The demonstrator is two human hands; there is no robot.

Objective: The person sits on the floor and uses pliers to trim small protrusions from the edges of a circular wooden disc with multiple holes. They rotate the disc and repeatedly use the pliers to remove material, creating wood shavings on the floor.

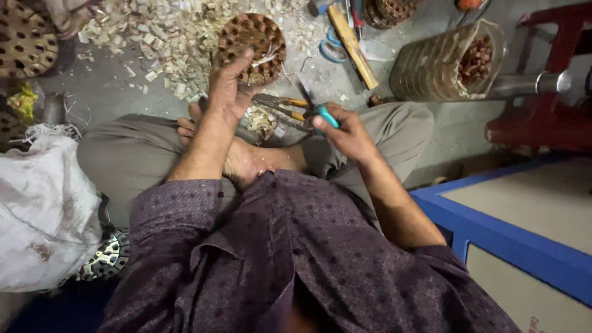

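I sit cross-legged on the floor. My left hand (227, 92) grips a round rusty-brown slotted metal core (251, 44), held up on edge, with pale strips sticking out of its slots. My right hand (345, 132) is closed on a teal-handled tool (322, 112) whose tip points toward the core. A pair of yellow-handled pliers (280, 103) lies just below the core, between my hands.
Pale cut scraps (163, 37) litter the floor beyond the core. Scissors (333, 50) and a wooden handle (353, 46) lie farther back. A clear bag of brown parts (450, 61), a red stool (546, 105), a blue-framed table (505, 234) and a white sack (43, 209) surround me.
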